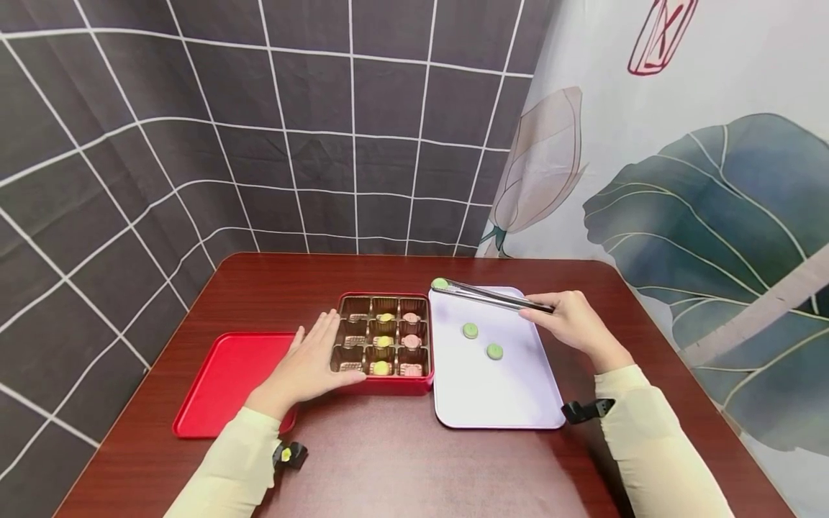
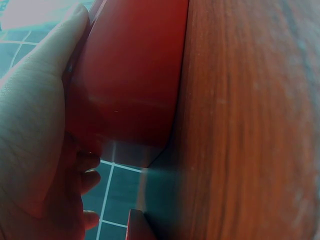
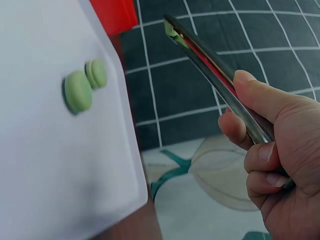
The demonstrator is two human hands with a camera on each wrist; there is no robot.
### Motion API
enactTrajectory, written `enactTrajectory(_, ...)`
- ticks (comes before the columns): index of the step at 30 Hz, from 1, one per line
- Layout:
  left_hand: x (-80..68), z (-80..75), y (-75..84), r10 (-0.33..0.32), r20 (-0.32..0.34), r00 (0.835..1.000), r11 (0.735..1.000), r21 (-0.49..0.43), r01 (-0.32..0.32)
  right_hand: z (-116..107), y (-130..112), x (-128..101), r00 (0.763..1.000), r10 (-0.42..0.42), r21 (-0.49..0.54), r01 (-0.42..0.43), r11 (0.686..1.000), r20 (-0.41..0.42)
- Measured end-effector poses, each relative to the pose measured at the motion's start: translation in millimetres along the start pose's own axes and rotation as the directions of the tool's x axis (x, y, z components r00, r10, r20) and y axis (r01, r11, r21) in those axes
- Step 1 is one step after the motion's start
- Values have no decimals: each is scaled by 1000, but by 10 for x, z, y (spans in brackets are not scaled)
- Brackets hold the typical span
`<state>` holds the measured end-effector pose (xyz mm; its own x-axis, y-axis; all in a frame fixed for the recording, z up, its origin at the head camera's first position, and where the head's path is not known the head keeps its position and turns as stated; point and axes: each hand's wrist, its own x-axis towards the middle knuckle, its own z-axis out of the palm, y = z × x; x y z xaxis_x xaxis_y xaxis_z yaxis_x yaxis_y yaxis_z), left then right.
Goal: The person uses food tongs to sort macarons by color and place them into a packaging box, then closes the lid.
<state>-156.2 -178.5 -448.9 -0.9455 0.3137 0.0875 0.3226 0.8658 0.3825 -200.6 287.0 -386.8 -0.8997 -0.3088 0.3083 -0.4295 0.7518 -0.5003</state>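
A small round green macaron (image 1: 440, 283) is pinched in long metal tongs (image 1: 492, 296), gripped by the right hand (image 1: 573, 322) over the white tray's (image 1: 499, 403) far edge. Prob. light & crumbly, so gentle squeeze at its sides is judged best. Left hand (image 1: 311, 360) rests flat, fingers straight, against the red compartment box (image 1: 388, 385).

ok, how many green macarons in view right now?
3. One is pinched in the tongs tips, at the far-left corner of the white tray: green macaron. Two lie on the tray: and. None visible in the red box.
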Motion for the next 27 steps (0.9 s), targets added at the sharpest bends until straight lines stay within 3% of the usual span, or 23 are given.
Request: enactTrajectory(27,-1,-3,12,-6,-1,1000,1000,6,6,397,-474,407,984,-106,93,94,991,140)
